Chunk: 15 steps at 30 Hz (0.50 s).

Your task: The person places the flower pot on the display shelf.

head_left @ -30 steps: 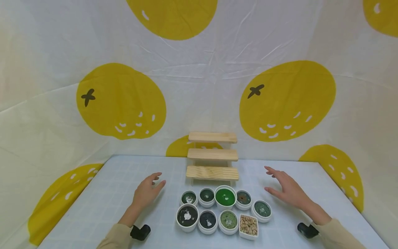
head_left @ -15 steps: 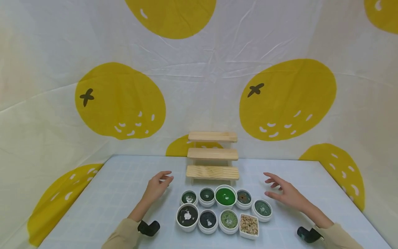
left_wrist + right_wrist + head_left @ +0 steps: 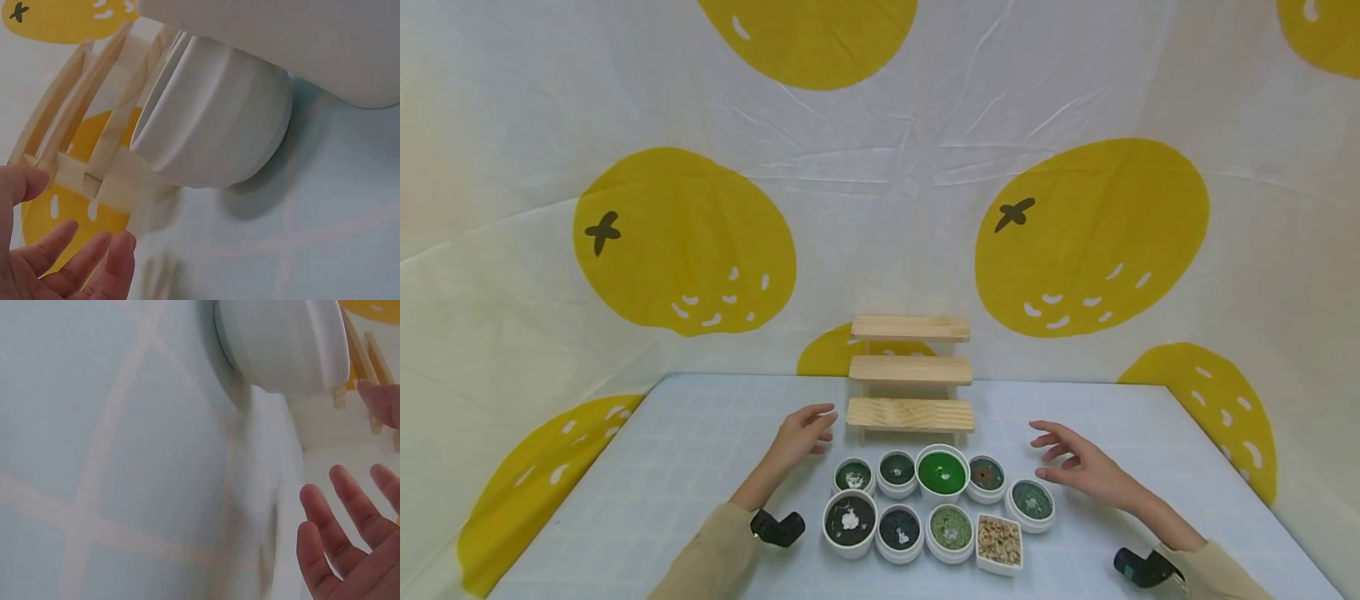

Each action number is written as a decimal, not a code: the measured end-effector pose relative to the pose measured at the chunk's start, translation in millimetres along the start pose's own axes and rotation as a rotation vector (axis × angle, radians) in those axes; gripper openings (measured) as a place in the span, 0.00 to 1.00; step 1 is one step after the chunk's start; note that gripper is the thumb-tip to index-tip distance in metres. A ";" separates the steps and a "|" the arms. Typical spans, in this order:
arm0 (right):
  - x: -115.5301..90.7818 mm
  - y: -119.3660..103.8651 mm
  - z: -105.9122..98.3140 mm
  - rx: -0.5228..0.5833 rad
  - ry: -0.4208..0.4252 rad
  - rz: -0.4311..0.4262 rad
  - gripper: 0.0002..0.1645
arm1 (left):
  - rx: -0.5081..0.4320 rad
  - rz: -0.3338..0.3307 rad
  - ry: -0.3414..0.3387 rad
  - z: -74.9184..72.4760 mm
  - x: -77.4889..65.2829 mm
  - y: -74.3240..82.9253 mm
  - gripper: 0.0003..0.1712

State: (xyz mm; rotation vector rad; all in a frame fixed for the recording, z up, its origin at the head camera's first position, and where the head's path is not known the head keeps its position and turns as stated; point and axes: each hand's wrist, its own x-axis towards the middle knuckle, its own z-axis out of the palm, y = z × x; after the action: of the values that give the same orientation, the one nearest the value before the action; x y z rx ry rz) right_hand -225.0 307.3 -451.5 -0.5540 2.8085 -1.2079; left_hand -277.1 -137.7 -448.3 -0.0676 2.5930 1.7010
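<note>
My left hand [image 3: 800, 437] hovers just left of the lowest step of a three-step wooden stand [image 3: 910, 414], fingers relaxed and holding nothing. In the left wrist view its fingers [image 3: 56, 250] overlap the stand's step ends, and a white ribbed pot [image 3: 212, 112] sits beside them. My right hand [image 3: 1084, 468] is over the table to the right, fingers spread and loosely bent, nothing in them. Nearest to it is a white pot with dark green filling [image 3: 1032, 502]. Between the hands stand a bright green-filled pot [image 3: 942, 473] and several darker ones.
A small square dish of tan pebble-like bits [image 3: 998, 543] and a moss-green-topped pot [image 3: 951, 529] are in the front row. At front left stands a black-filled pot [image 3: 850, 518]. Behind the table [image 3: 617, 500] hangs a white cloth [image 3: 880, 225] printed with yellow fruit.
My left hand has moved right and slightly up, closer to the wooden stand. My right hand has dipped a little, its fingers bending slightly. Pots and stand stay in place.
</note>
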 end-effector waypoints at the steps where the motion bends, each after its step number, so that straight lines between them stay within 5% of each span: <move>1: -0.3 0.1 -0.7 0.013 -0.012 -0.008 0.39 | -0.012 -0.003 -0.004 1.6 1.5 0.0 0.25; 15: -1.1 3.0 -1.6 0.165 -0.211 -0.079 0.36 | -0.149 -0.055 -0.069 15.4 21.3 -3.5 0.27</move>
State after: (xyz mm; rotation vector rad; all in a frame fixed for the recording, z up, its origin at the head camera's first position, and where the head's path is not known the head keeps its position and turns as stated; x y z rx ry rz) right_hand -225.2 310.7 -452.6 -0.7393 2.5082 -1.2961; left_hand -298.1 -125.2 -458.9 -0.0826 2.3901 1.8403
